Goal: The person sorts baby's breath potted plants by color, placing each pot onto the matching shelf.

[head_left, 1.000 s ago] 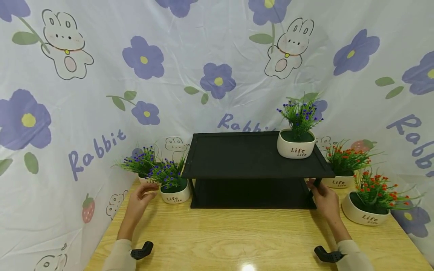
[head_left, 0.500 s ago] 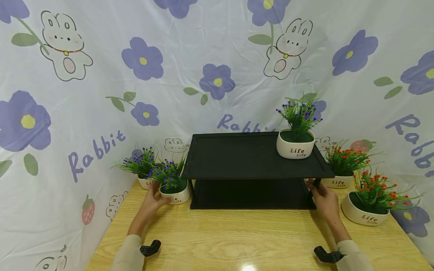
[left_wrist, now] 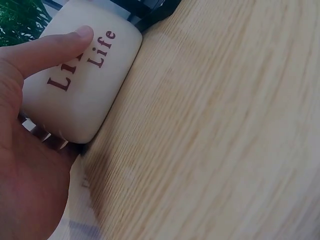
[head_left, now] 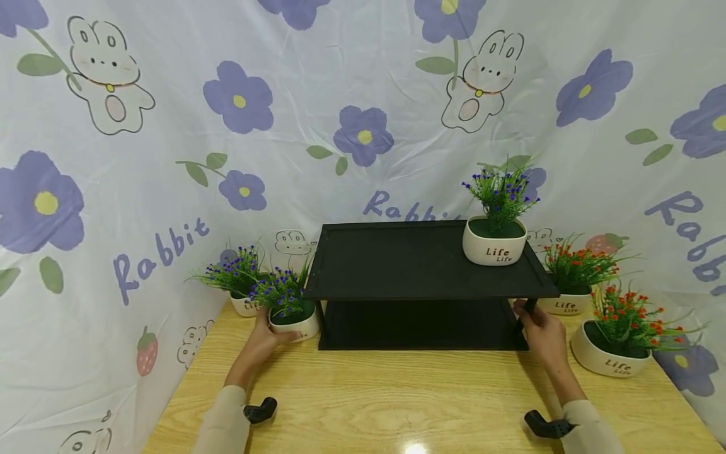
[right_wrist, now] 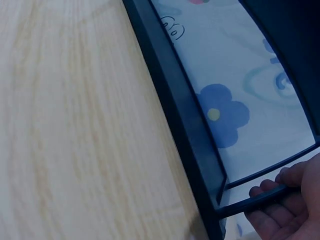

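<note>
My left hand (head_left: 265, 343) grips a white oval flowerpot (head_left: 295, 326) with purple flowers, standing left of a two-tier black shelf (head_left: 397, 258). In the left wrist view the thumb lies across the "Life" lettering on the pot (left_wrist: 107, 82), and the other fingers go round its side, partly hidden. At the shelf's right end my right hand (head_left: 544, 334) holds the front post. The right wrist view shows the fingers curled round that thin black post (right_wrist: 255, 202). A white pot of purple flowers (head_left: 495, 244) sits on the shelf top at the right.
Another purple-flowered pot (head_left: 242, 306) stands behind the left hand. Two pots with orange-red flowers stand right of the shelf, one at the back (head_left: 567, 304) and one nearer (head_left: 609, 353). A wooden table (head_left: 386, 403) carries everything, with a printed curtain (head_left: 295, 75) behind.
My left hand has moved right from beside the flowerpot and taken hold of it, thumb across its front. The right hand stays on the shelf post.
</note>
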`<state>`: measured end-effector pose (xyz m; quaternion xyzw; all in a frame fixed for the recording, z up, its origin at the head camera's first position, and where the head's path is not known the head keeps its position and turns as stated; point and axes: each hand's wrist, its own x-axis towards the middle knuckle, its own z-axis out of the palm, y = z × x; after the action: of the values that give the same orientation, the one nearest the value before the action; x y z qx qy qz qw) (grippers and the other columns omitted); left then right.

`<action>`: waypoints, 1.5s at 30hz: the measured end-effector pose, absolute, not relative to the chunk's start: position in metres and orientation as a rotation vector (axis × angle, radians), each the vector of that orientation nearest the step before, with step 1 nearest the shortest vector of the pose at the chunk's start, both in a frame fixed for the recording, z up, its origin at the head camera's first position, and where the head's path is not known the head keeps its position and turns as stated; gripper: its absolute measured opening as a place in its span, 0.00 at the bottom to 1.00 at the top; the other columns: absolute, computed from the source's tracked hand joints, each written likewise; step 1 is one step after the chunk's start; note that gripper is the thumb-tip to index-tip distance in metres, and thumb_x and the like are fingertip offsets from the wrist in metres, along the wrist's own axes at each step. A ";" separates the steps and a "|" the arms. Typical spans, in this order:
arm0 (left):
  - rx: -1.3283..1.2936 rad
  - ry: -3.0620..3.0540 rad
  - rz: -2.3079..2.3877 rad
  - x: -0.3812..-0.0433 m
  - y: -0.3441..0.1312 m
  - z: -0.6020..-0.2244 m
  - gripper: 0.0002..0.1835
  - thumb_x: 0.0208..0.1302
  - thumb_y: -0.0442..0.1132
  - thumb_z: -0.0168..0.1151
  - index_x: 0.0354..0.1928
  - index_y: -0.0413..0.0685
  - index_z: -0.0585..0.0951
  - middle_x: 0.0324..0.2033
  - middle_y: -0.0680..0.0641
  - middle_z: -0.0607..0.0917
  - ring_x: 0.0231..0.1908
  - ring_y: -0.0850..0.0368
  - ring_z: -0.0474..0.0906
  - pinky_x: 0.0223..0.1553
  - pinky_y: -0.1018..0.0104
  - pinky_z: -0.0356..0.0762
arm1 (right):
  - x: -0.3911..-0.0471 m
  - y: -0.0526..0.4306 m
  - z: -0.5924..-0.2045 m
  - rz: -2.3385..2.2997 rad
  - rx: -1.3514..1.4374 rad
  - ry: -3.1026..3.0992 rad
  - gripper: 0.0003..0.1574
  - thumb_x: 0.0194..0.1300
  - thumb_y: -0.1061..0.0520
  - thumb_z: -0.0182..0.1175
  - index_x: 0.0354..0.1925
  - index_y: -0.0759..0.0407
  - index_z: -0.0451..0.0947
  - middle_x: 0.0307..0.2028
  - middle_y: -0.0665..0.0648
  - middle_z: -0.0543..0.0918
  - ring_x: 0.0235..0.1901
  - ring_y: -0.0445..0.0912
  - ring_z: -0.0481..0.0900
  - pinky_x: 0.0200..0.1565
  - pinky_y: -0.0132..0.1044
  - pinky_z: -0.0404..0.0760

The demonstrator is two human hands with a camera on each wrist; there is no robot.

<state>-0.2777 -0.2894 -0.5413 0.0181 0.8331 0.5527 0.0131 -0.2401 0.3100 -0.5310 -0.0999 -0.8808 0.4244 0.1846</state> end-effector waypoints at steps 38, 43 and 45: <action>-0.203 2.596 1.690 -0.273 -0.299 -0.533 0.71 0.42 0.62 0.78 0.79 0.53 0.40 0.75 0.42 0.58 0.72 0.46 0.60 0.70 0.48 0.63 | -0.242 0.304 -0.524 1.177 -0.248 -2.404 0.24 0.75 0.43 0.50 0.58 0.54 0.81 0.49 0.63 0.86 0.43 0.43 0.84 0.49 0.54 0.80; -0.138 2.671 1.644 -0.271 -0.305 -0.523 0.67 0.46 0.62 0.76 0.79 0.48 0.43 0.74 0.39 0.59 0.71 0.43 0.61 0.68 0.45 0.65 | -0.242 0.305 -0.524 1.213 -0.224 -2.403 0.25 0.76 0.42 0.49 0.58 0.53 0.80 0.50 0.62 0.86 0.38 0.16 0.69 0.52 0.56 0.79; -0.115 2.695 1.627 -0.270 -0.307 -0.518 0.65 0.47 0.62 0.75 0.78 0.49 0.45 0.74 0.39 0.60 0.71 0.43 0.62 0.68 0.45 0.65 | -0.243 0.306 -0.525 1.212 -0.216 -2.404 0.25 0.76 0.42 0.49 0.58 0.53 0.80 0.50 0.62 0.86 0.39 0.16 0.69 0.52 0.56 0.79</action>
<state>-0.2702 -0.3073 -0.5183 -0.0366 0.8555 0.5165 -0.0045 -0.2426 0.3059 -0.5246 -0.0781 -0.8685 0.4380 0.2187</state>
